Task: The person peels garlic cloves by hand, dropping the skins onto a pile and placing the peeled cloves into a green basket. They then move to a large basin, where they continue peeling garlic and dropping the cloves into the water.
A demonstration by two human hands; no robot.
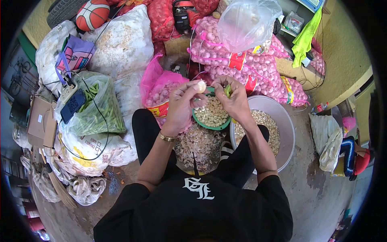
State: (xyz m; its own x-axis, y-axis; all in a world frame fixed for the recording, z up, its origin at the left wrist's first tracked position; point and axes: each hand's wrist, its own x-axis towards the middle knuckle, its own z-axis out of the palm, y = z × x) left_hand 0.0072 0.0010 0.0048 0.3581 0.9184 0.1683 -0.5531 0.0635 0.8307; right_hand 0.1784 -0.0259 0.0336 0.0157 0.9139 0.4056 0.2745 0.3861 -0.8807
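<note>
While the left hand [181, 99] pinched a pale clove [200, 86] near the far-left edge of the green basket [219, 128], head view, the right hand [234, 99] hung over the basket's far-right edge. Left thumb and forefinger were clamped on the clove; couldn't tell if the lower fingers gripped anything. Right fingers were together on a green-brown scrap [227, 91], maybe leaf or skin, too small to tell; couldn't see any blade.

Loose cloves [213, 113] lay inside the basket. Just right of it stood a pale tub [287, 125] with more cloves; nearer the wearer than the basket lay a heap of peel [197, 147]. Left of it sat a pink net bag [161, 94] of bulbs, beyond it stacked net sacks [250, 66].

Risks, my read: the clove could pop out of that small fingertip pinch and get lost in the peel; the scrap could fall among the basket's clean cloves, if the right fingers loosened; the right leg [244, 161], close against the tub, could jolt it if shifted.
</note>
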